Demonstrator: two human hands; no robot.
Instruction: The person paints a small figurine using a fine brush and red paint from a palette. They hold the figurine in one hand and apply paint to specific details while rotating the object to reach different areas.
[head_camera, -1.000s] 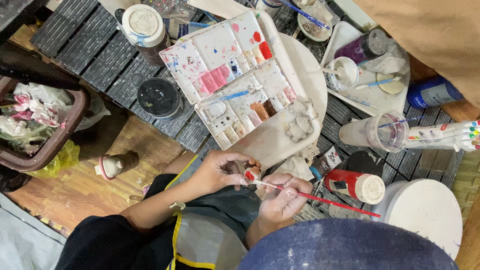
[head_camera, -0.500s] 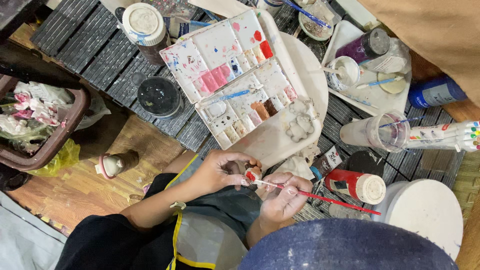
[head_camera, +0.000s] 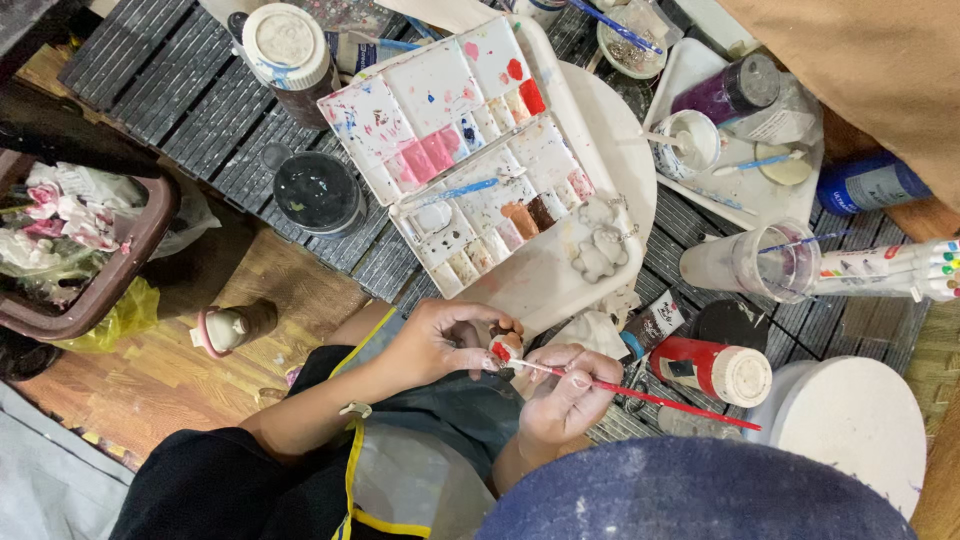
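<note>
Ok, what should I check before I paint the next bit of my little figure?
1. Small figure pinched in the left hand: ok.
2. Red brush held in the right hand, tip at the figure: ok.
3. Enough paint on the brush tip: cannot tell, too small.
4. Paint palette open on the table in front of you: ok.
5. Clear cup standing upright, away from both hands: ok.
6. Red paint bottle lies on its side by the brush handle, white cap on: ok.
</note>
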